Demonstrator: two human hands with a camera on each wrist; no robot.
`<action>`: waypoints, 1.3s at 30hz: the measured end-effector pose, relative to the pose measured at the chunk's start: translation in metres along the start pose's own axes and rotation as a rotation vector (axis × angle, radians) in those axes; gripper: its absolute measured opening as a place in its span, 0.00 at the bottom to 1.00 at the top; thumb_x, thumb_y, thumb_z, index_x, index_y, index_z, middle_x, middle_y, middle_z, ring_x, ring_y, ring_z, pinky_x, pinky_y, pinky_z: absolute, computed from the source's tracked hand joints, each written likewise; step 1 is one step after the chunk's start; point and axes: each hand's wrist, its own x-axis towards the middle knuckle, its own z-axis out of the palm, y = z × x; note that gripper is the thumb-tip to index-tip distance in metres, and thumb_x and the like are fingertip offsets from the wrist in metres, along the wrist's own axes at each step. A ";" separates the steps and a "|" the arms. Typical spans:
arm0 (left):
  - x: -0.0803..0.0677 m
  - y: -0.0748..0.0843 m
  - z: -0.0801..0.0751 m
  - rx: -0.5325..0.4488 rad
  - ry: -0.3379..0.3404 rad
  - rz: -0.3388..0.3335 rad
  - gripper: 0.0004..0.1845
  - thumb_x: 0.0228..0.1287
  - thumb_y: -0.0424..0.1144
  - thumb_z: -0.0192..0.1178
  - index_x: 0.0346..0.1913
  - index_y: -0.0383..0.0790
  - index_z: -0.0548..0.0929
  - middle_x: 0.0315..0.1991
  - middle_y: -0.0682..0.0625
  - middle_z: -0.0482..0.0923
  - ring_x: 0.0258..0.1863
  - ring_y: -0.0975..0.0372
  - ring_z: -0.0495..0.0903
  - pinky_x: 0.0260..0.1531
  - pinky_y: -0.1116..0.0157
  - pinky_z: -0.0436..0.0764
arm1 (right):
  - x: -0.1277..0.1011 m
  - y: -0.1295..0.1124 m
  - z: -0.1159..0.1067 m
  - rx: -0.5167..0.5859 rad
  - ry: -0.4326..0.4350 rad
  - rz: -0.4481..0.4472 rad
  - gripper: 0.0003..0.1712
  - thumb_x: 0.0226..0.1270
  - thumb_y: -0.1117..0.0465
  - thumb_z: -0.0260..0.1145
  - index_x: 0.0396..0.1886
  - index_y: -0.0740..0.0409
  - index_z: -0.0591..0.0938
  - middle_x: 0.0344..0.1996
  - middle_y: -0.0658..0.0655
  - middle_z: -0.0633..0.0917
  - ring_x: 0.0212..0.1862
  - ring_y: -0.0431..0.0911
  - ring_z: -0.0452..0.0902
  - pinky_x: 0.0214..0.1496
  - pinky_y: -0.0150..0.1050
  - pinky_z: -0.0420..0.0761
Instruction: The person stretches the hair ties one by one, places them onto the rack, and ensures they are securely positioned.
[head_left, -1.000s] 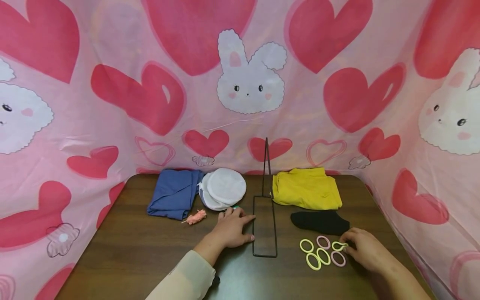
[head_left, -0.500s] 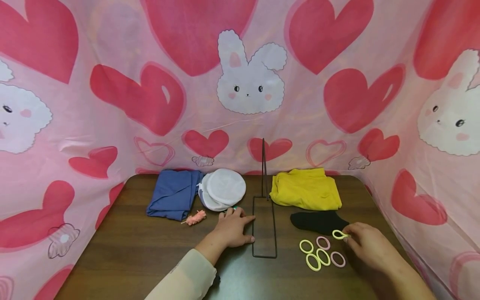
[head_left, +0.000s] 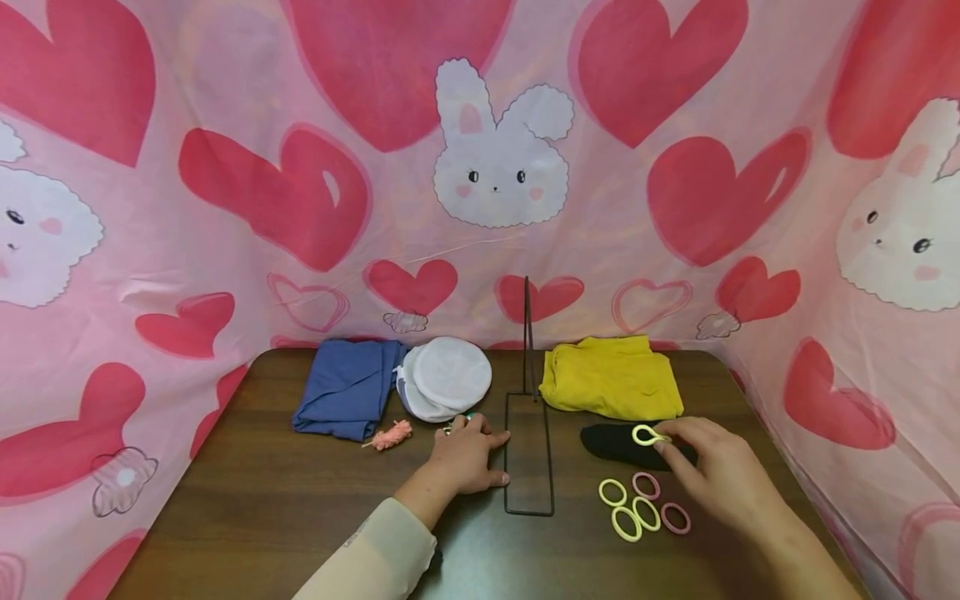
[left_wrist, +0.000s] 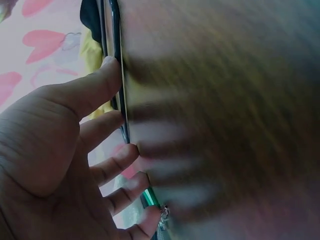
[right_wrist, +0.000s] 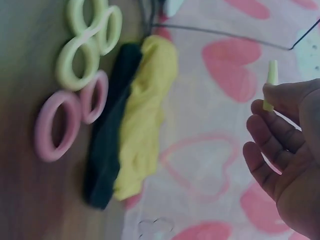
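Now the right hand [head_left: 720, 479] has lifted the yellow ring [head_left: 647, 434] off the tabletop [head_left: 247, 517], pinched in its fingers over the black sock [head_left: 622, 442], at 3 o'clock from the flat, open left hand [head_left: 465, 462].

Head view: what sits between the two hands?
The black wire stand, its base flat on the table, between left hand and right hand.

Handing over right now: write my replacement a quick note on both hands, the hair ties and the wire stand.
Right hand: pinches one yellow hair tie, lifted above the black cloth.
Left hand: rests flat on the table, fingertips at the wire stand.
On the table: five hair ties, three yellow and two pink, right of the stand.
Done: one tie picked up. Nothing hangs on the stand; five ties remain.
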 end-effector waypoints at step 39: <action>0.002 -0.001 -0.001 0.005 -0.021 -0.008 0.40 0.54 0.70 0.71 0.71 0.67 0.78 0.57 0.52 0.73 0.55 0.53 0.69 0.46 0.50 0.71 | 0.101 -0.127 -0.019 0.396 0.315 -0.533 0.17 0.76 0.52 0.66 0.42 0.62 0.90 0.34 0.54 0.90 0.35 0.47 0.84 0.47 0.34 0.79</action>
